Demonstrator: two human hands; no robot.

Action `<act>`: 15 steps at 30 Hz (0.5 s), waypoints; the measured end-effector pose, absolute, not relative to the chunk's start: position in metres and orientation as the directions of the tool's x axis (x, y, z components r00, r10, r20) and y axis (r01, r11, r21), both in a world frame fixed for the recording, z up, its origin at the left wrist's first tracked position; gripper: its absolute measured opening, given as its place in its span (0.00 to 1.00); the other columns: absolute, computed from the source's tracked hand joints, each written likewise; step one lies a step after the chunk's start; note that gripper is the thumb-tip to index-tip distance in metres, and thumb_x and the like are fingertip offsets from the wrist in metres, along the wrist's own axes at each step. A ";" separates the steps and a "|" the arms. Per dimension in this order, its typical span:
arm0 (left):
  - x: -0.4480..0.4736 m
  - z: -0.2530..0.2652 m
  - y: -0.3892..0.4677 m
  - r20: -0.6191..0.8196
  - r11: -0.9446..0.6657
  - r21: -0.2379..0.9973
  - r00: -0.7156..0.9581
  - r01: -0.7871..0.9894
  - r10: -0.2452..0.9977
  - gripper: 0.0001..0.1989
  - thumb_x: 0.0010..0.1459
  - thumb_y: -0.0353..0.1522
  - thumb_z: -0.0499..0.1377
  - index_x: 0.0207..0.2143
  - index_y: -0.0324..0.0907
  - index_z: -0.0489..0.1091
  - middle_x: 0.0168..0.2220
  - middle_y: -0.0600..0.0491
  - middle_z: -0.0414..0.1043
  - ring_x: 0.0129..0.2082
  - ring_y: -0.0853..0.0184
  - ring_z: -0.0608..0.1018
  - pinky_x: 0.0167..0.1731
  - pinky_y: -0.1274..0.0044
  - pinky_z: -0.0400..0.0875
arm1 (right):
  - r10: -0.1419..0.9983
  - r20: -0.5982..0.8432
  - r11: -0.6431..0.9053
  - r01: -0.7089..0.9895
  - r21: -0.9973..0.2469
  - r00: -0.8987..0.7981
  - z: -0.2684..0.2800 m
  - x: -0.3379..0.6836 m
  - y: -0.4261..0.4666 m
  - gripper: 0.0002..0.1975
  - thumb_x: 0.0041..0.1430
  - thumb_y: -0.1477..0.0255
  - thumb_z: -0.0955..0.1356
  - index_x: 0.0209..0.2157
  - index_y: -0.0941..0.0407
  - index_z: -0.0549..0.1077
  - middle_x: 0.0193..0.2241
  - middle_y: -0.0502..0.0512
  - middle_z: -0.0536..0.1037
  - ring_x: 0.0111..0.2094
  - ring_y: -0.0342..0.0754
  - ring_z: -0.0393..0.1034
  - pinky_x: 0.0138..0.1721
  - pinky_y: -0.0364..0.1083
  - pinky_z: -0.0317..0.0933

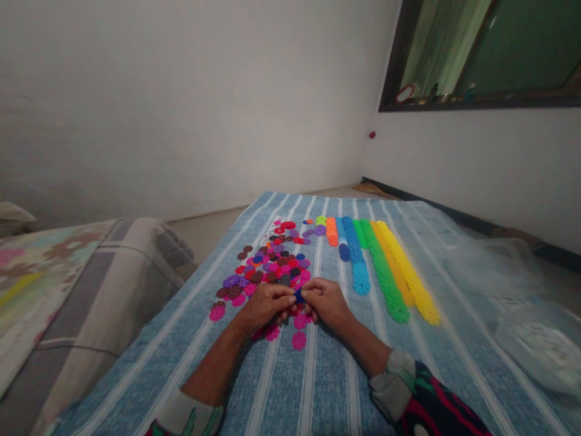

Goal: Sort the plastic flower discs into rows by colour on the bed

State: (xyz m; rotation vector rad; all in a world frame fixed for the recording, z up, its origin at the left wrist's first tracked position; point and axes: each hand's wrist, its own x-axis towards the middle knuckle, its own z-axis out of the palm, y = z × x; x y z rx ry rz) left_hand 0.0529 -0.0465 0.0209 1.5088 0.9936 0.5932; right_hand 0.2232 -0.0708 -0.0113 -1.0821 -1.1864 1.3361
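Left hand (269,304) and right hand (329,303) meet just below frame centre, thumbs and fingers of both pinching a small dark-blue plastic-looking disc (298,295). Only a sliver of it shows between the fingertips; edge detail can't be made out. Around and behind the hands: loose pile of flat, round, scalloped-edge pieces (281,261), pink, red, purple, brown, black, many overlapping. Several pink ones lie nearer the bottom. Right of centre: overlapped lines of similar pieces: long yellow row (407,272), amber row (394,263), long green row (385,272), blue row (351,242) with lighter near end, short orange row (332,232). Base: blue cloth with white stripes (285,393). Lower right: clear plastic container (512,351), blurred.
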 end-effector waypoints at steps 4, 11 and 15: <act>0.050 0.023 -0.045 -0.128 -0.035 0.946 0.470 0.323 0.873 0.17 0.48 0.43 0.61 0.28 0.37 0.76 0.21 0.53 0.71 0.17 0.75 0.65 0.19 0.81 0.57 | 0.993 0.093 0.102 0.107 -0.989 -0.079 0.000 0.253 -0.054 0.07 0.48 0.67 0.67 0.25 0.57 0.72 0.13 0.45 0.70 0.13 0.39 0.61 0.16 0.38 0.53; 0.032 0.026 -0.033 -0.056 -0.053 0.899 0.232 0.436 0.971 0.15 0.45 0.42 0.60 0.25 0.39 0.75 0.17 0.57 0.65 0.17 0.72 0.65 0.19 0.79 0.58 | 0.962 0.248 0.012 0.893 -0.451 0.113 0.025 0.338 0.000 0.07 0.53 0.73 0.67 0.28 0.55 0.79 0.27 0.54 0.80 0.31 0.47 0.73 0.27 0.41 0.55; 0.022 0.029 -0.028 0.038 -0.123 0.867 0.181 0.483 0.983 0.12 0.44 0.40 0.61 0.22 0.41 0.75 0.21 0.54 0.71 0.21 0.70 0.69 0.22 0.78 0.62 | 0.975 0.200 -0.020 0.933 -0.359 0.098 0.026 0.351 0.011 0.09 0.52 0.74 0.67 0.30 0.54 0.81 0.32 0.56 0.81 0.35 0.50 0.73 0.29 0.42 0.54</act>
